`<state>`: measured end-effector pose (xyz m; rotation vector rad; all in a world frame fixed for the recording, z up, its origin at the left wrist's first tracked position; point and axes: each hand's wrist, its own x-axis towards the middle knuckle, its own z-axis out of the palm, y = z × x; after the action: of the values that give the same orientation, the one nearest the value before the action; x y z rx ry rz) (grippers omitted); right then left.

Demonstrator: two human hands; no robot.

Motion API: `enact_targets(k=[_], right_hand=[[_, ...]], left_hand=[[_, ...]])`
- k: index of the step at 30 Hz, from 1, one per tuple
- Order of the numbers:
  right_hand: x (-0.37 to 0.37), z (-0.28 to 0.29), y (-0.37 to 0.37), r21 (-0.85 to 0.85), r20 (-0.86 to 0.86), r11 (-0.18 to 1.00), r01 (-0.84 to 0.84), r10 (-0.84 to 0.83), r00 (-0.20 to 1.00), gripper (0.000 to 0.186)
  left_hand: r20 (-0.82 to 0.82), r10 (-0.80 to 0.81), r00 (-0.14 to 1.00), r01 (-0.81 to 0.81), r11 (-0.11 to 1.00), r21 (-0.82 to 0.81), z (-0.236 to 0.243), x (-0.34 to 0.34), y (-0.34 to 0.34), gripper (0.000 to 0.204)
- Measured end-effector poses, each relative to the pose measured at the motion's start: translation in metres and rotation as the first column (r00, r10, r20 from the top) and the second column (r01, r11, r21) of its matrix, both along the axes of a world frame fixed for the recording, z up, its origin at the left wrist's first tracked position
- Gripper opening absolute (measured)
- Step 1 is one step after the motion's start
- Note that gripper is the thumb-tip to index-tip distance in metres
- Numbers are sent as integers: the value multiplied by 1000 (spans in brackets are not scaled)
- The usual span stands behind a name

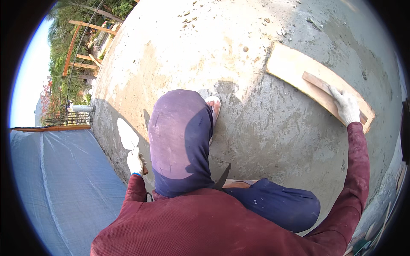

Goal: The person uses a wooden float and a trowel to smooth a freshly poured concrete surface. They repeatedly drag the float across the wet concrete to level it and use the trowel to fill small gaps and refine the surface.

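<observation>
The left grip (136, 162) hides much of the trowel handle (145, 170), and a knee (177, 128) covers part of 1 foot (215, 106).

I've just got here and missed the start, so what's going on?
A person is crouching on a grey cement surface with a tool in each gloved hand. The right hand grips the handle of a broad wooden float, out to the right. The left hand holds a pointed trowel, its blade directed forward. A blue tarp is spread along the left side.
</observation>
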<state>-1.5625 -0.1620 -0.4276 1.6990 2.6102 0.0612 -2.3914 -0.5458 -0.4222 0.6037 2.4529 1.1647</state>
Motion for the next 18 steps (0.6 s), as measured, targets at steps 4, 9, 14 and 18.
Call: enact_targets(k=[4, 9, 14, 18], right_hand=[[21, 21, -17, 105, -159, 963, 250, -232, 960, 70], [-26, 28, -53, 62, -192, 963, 261, -245, 950, 70], [-72, 42, -15, 104, -147, 993, 60, -45, 988, 66], [-144, 74, 6, 70, -196, 993, -96, 108, 975, 69]], left_hand=[[12, -312, 950, 305, 936, 178, -38, -40, 120, 32], [-203, -568, 798, 603, 759, 247, 130, 95, 265, 31], [-47, -623, 781, 540, 634, 554, 253, 156, 255, 43], [-234, -800, 553, 722, 320, 613, 354, 193, 277, 35]])
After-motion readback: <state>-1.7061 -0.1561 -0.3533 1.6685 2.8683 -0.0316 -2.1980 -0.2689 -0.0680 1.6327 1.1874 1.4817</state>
